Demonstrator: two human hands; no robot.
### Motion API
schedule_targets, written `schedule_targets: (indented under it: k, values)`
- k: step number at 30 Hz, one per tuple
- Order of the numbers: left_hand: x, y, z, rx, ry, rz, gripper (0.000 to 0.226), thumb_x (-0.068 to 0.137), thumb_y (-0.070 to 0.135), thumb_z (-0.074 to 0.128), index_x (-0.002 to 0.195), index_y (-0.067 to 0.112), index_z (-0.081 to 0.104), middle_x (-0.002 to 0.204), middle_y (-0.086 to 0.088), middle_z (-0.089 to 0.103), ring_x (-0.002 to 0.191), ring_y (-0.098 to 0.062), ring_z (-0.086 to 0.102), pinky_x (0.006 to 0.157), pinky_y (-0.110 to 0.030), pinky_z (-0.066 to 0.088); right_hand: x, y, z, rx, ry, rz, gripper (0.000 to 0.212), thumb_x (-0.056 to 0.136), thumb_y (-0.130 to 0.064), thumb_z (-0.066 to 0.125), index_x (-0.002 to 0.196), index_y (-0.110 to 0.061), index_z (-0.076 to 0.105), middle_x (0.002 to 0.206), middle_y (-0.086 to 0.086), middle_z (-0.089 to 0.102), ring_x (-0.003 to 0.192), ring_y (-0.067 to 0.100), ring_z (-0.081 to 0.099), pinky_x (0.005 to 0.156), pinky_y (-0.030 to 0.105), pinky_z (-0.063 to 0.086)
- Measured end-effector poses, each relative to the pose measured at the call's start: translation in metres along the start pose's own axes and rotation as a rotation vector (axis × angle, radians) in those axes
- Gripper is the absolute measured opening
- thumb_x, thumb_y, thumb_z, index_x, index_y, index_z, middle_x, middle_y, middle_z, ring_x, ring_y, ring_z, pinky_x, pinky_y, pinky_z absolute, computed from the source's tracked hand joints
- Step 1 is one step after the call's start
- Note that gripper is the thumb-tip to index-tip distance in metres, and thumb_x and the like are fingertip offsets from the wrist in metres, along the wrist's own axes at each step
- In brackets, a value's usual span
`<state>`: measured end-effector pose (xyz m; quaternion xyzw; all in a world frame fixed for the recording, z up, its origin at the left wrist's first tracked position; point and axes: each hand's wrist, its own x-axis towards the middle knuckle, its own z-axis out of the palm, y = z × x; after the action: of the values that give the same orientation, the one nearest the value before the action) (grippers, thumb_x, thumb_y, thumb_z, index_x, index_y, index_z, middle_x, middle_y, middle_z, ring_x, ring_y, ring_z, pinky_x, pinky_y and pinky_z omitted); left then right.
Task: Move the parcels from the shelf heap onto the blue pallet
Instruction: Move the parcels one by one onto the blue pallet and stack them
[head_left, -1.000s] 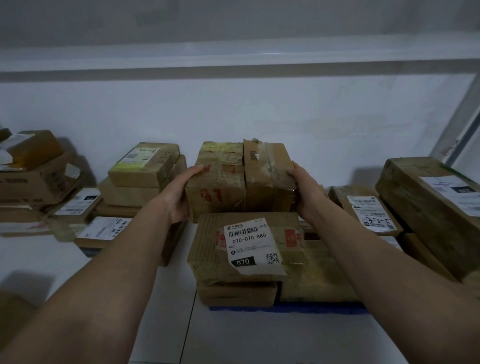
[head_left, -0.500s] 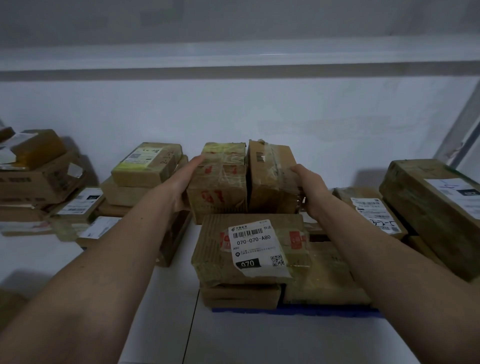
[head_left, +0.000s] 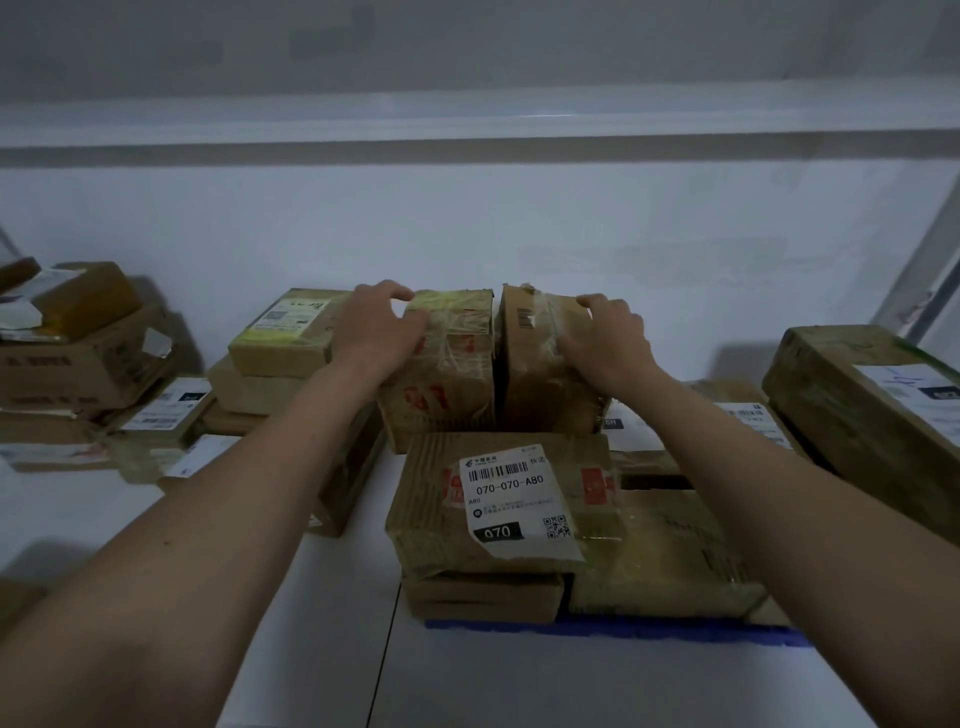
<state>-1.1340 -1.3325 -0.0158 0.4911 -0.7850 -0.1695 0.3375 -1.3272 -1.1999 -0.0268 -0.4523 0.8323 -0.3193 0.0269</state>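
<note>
Reaching forward with both arms over the stack on the blue pallet (head_left: 613, 627). Left hand (head_left: 375, 332) laid on the top left corner of the red-marked parcel (head_left: 447, 374), fingers curled over its upper edge and close together, thumb hidden. Right hand (head_left: 605, 340) laid on the taped parcel (head_left: 540, 364), fingers curled over its far top edge, slightly spread, palm against the wrinkled clear tape. Both parcels standing upright side by side, touching along a dark seam, resting on the back of the stack. Just in front and lower, the labelled parcel (head_left: 498, 504) lying flat, white label reading 070-070-A80, on top of a thinner flat box (head_left: 483, 597); beside it to the right a tape-wrapped carton (head_left: 670, 561). Only a thin blue strip of pallet showing under the front of the stack, on the white surface (head_left: 571, 686).

Off to the left, a separate heap of boxes (head_left: 280, 358) with a yellow-labelled one on top, and farther left more cartons (head_left: 78, 358). On the right, a large dark carton (head_left: 862, 415) with a white label, tilted, near the stack. White wall (head_left: 467, 223) behind everything.
</note>
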Motion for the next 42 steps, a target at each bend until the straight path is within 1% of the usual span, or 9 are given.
schedule_targets:
  k: [3, 6, 10, 14, 19, 25, 31, 38, 42]
  values:
    - [-0.006, 0.007, -0.006, 0.123, -0.091, 0.092, 0.036, 0.090, 0.034, 0.058, 0.124, 0.026, 0.059, 0.138, -0.003, 0.047, 0.122, -0.022, 0.048, 0.091, -0.033, 0.040, -0.001, -0.021, -0.006, -0.158, -0.032, -0.168, 0.050, 0.089, -0.033, 0.054, 0.136, -0.016, 0.048, 0.132, 0.010, 0.051, 0.123, 0.034, 0.044, 0.098, 0.048, 0.039]
    - [-0.016, 0.014, -0.013, 0.293, -0.134, 0.158, 0.038, 0.090, 0.039, 0.058, 0.126, 0.026, 0.059, 0.136, -0.005, 0.050, 0.123, -0.025, 0.049, 0.096, -0.037, 0.041, -0.006, -0.040, -0.008, -0.265, -0.097, -0.272, 0.045, 0.089, -0.035, 0.054, 0.129, -0.013, 0.053, 0.132, 0.010, 0.049, 0.124, 0.034, 0.042, 0.098, 0.048, 0.038]
    - [-0.034, 0.011, -0.025, 0.318, -0.223, 0.154, 0.051, 0.089, 0.043, 0.060, 0.137, 0.028, 0.049, 0.138, -0.006, 0.047, 0.129, -0.024, 0.042, 0.102, -0.037, 0.036, -0.010, -0.056, -0.006, -0.402, -0.211, -0.382, 0.055, 0.089, -0.047, 0.055, 0.133, -0.015, 0.050, 0.142, 0.012, 0.041, 0.130, 0.034, 0.035, 0.102, 0.050, 0.035]
    - [-0.057, 0.010, -0.047, 0.283, -0.261, 0.094, 0.059, 0.090, 0.042, 0.061, 0.144, 0.027, 0.041, 0.150, -0.003, 0.038, 0.138, -0.023, 0.033, 0.110, -0.035, 0.028, -0.018, -0.072, -0.003, -0.326, -0.353, -0.455, 0.061, 0.093, -0.041, 0.053, 0.143, -0.010, 0.036, 0.148, 0.017, 0.033, 0.138, 0.035, 0.027, 0.108, 0.044, 0.027]
    - [-0.082, -0.001, -0.075, 0.422, -0.225, -0.060, 0.063, 0.088, 0.044, 0.062, 0.145, 0.031, 0.038, 0.149, -0.004, 0.040, 0.135, -0.027, 0.038, 0.109, -0.036, 0.034, -0.029, -0.101, 0.006, -0.276, -0.437, -0.577, 0.059, 0.093, -0.044, 0.052, 0.141, -0.014, 0.037, 0.147, 0.015, 0.034, 0.136, 0.037, 0.029, 0.108, 0.047, 0.029]
    - [-0.113, -0.027, -0.107, 0.485, -0.245, -0.184, 0.067, 0.086, 0.044, 0.063, 0.146, 0.032, 0.034, 0.149, -0.006, 0.037, 0.137, -0.028, 0.033, 0.110, -0.040, 0.034, -0.058, -0.141, 0.013, -0.249, -0.446, -0.689, 0.059, 0.089, -0.048, 0.056, 0.140, -0.022, 0.042, 0.144, 0.011, 0.038, 0.131, 0.034, 0.033, 0.102, 0.045, 0.037]
    - [-0.135, -0.071, -0.145, 0.496, -0.264, -0.245, 0.070, 0.083, 0.051, 0.064, 0.144, 0.030, 0.036, 0.144, -0.010, 0.044, 0.128, -0.031, 0.044, 0.101, -0.042, 0.043, -0.102, -0.191, 0.036, -0.297, -0.459, -0.726, 0.062, 0.090, -0.050, 0.054, 0.142, -0.021, 0.039, 0.150, 0.011, 0.030, 0.138, 0.035, 0.022, 0.111, 0.052, 0.025]
    - [-0.162, -0.134, -0.208, 0.453, -0.278, -0.267, 0.070, 0.088, 0.043, 0.063, 0.148, 0.025, 0.032, 0.149, -0.006, 0.040, 0.132, -0.026, 0.041, 0.104, -0.035, 0.040, -0.154, -0.264, 0.092, -0.315, -0.513, -0.778, 0.058, 0.089, -0.054, 0.052, 0.138, -0.024, 0.043, 0.140, 0.011, 0.041, 0.127, 0.033, 0.036, 0.101, 0.044, 0.034]
    - [-0.169, -0.177, -0.241, 0.460, -0.302, -0.275, 0.071, 0.089, 0.039, 0.063, 0.149, 0.027, 0.028, 0.149, -0.008, 0.038, 0.133, -0.028, 0.040, 0.104, -0.036, 0.039, -0.177, -0.300, 0.130, -0.339, -0.501, -0.809, 0.060, 0.089, -0.053, 0.051, 0.140, -0.021, 0.043, 0.142, 0.009, 0.044, 0.129, 0.027, 0.040, 0.106, 0.037, 0.033]
